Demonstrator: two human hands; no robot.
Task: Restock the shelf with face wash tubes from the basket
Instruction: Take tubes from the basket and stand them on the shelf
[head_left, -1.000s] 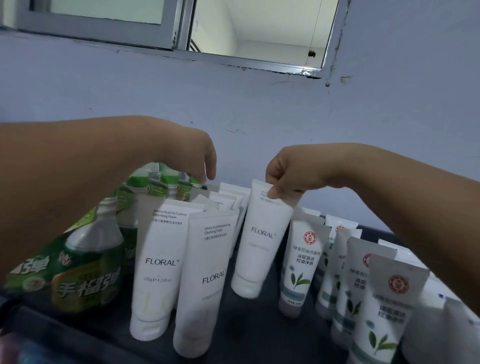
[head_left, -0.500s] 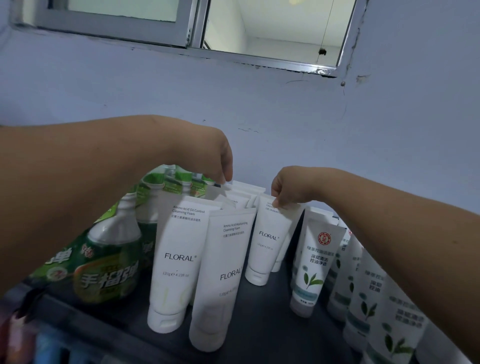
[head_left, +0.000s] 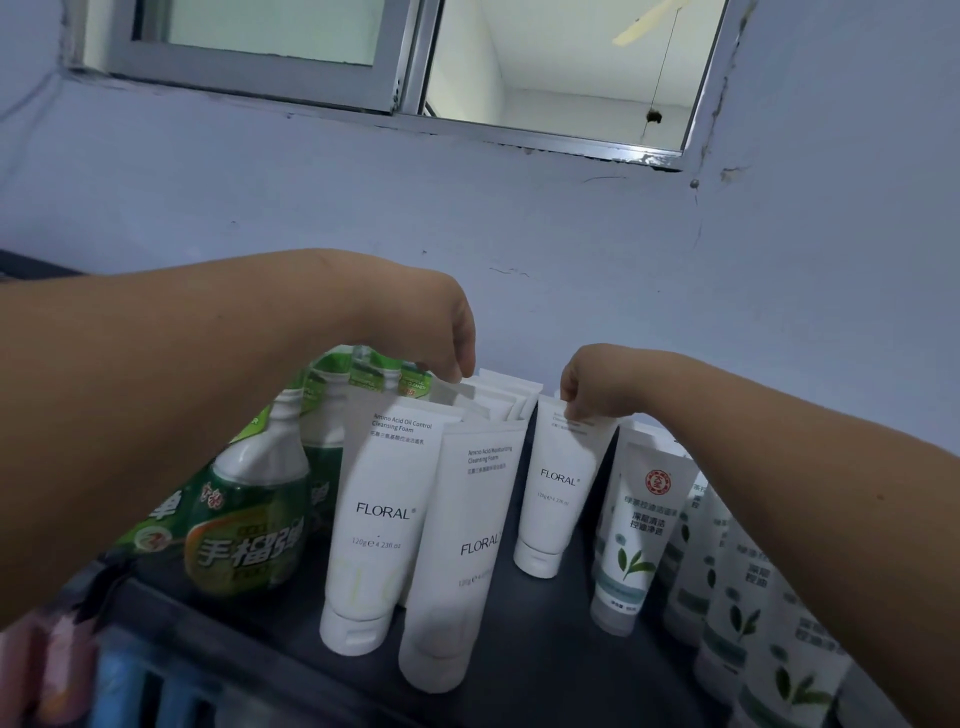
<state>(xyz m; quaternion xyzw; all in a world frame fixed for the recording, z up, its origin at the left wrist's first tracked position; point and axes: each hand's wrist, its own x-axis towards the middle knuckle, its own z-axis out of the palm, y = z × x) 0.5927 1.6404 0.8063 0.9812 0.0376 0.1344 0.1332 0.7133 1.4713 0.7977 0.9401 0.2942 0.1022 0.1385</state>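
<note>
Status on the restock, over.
Right grip pinches FLORAL tube top, tube cap-down on shelf. Left grip at rear tube tops, hold unclear. Green-tea tubes close alongside.

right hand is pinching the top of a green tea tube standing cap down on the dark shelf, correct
Not quite: the right hand pinches the top of a white FLORAL tube, not a green tea one. It does stand cap down on the dark shelf, as the head view shows.
</note>
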